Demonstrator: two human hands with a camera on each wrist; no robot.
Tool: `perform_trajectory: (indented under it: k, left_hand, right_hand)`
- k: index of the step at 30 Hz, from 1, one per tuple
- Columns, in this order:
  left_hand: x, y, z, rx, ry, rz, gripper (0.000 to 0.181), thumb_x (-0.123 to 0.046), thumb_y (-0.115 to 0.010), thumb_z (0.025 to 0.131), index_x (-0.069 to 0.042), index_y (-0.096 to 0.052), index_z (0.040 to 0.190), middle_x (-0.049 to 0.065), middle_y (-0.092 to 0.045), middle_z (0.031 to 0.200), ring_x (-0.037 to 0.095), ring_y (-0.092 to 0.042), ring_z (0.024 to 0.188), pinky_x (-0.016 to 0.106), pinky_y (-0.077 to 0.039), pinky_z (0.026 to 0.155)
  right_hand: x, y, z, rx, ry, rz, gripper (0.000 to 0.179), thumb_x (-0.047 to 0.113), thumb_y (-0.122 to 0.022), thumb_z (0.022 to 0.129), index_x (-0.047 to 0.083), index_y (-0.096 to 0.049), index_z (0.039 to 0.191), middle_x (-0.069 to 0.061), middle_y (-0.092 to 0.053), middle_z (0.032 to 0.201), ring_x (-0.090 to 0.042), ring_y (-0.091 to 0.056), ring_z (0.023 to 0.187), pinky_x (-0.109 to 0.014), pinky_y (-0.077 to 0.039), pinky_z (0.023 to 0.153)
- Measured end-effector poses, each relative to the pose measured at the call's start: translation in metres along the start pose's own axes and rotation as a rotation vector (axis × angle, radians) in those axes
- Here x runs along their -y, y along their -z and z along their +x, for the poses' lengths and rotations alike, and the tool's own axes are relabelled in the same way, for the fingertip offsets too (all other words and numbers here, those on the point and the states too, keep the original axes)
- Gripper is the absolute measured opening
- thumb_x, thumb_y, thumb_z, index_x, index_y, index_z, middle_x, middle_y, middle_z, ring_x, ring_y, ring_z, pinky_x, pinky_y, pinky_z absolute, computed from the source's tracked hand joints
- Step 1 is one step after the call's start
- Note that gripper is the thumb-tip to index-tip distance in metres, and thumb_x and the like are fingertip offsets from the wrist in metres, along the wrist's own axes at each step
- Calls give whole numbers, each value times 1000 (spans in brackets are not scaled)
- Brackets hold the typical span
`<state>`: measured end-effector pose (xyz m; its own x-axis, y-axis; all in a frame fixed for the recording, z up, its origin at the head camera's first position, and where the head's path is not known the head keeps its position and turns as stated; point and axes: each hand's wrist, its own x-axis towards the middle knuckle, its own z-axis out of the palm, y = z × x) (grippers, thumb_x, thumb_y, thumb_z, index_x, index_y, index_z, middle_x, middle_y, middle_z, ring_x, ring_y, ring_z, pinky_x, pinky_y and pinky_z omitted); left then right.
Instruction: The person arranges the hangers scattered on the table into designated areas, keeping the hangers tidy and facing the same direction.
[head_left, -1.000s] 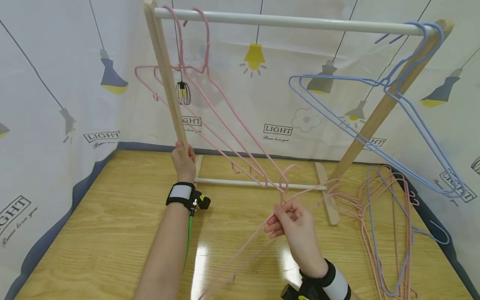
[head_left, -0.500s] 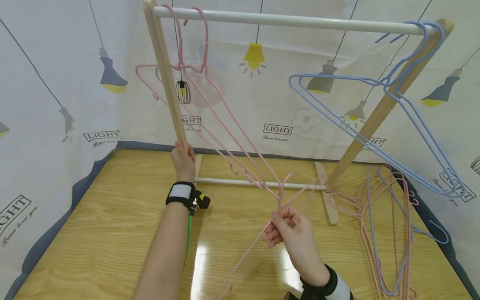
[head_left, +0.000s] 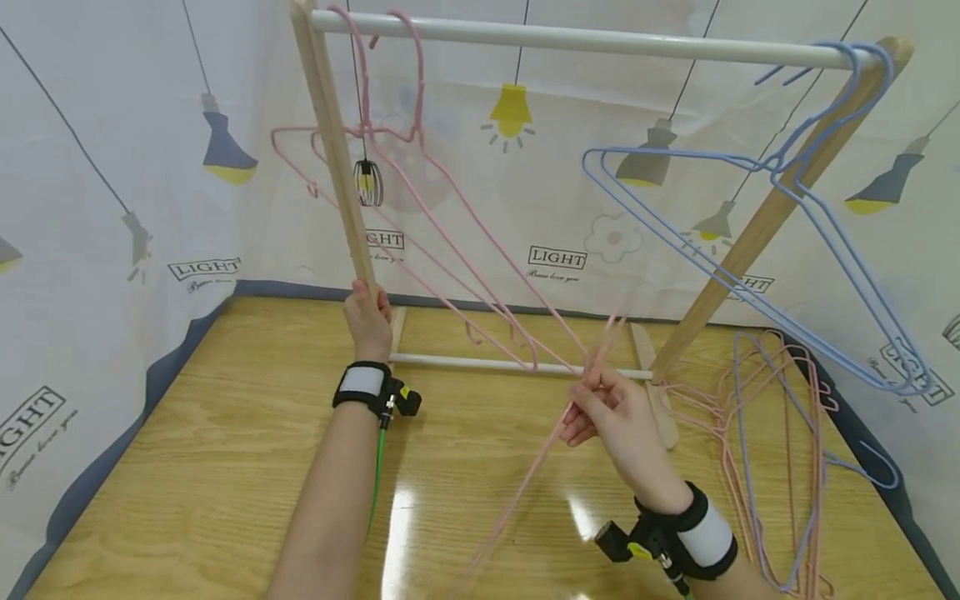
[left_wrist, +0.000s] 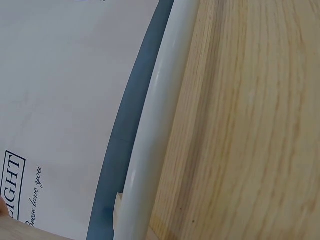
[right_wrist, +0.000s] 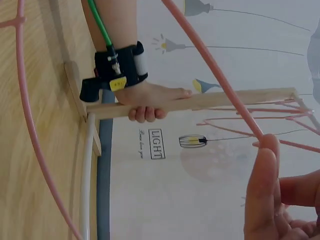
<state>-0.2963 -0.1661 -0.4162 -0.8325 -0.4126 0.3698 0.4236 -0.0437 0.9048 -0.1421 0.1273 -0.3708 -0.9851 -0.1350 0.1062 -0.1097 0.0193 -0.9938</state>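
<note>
With my left hand (head_left: pixel 367 323) I grip the lower part of the rack's left wooden post (head_left: pixel 341 179). My right hand (head_left: pixel 618 429) pinches a pink clothes hanger (head_left: pixel 517 497) between thumb and fingers, in front of the rack and above the table. That hanger looks blurred in the head view; in the right wrist view its pink wire (right_wrist: pixel 215 67) runs up from my thumb. Two pink hangers (head_left: pixel 472 208) hang from the white top bar (head_left: pixel 570 39) near the left post. Two blue hangers (head_left: pixel 675 156) hang at the bar's right end.
A pile of pink hangers (head_left: pixel 726 454) and a blue hanger (head_left: pixel 741 417) lies on the table (head_left: pixel 225 467) at right. The white lower bar (head_left: pixel 480 363) joins the rack's feet. A printed backdrop (head_left: pixel 465 108) stands behind and at both sides.
My right hand moves right and up with the pink hanger, whose upper end now points up near the hanging hangers' lower corners. My left hand stays on the post.
</note>
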Motion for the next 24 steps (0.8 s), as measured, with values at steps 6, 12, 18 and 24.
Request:
perform_trajectory:
  k: [6, 12, 18, 24]
  left_hand:
    - [-6, -1, -2, 6, -10, 10, 109, -89, -38, 68, 20, -41, 71, -3, -35, 49, 2, -32, 38, 19, -23, 38]
    - [-5, -1, -2, 3, -4, 16, 107, -89, -37, 68, 18, -41, 69, -3, -35, 49, 2, -32, 38, 19, -23, 38]
    - [-2, 0, -2, -9, 10, 9, 106, -89, -38, 68, 17, -42, 69, -4, -36, 49, 1, -32, 38, 19, -24, 38]
    - [-5, -1, -2, -11, -6, 15, 106, -88, -37, 70, 18, -42, 70, -1, -36, 50, 1, -33, 39, 19, -24, 38]
  right_hand:
    - [15, 23, 21, 80, -30, -163, 19, 8, -49, 101, -10, -49, 98, -17, -60, 72, -21, -63, 57, -35, -53, 55]
    - [34, 34, 43, 158, 34, -309, 14, 4, -49, 100, -9, -51, 96, -16, -59, 68, -21, -58, 52, -33, -50, 50]
    - [58, 29, 58, 180, 73, -348, 18, 11, -52, 101, -6, -53, 93, -15, -57, 66, -21, -54, 49, -32, -47, 48]
    - [81, 20, 66, 195, 117, -386, 15, 9, -52, 100, -1, -53, 89, -15, -56, 65, -22, -53, 48, -32, -47, 47]
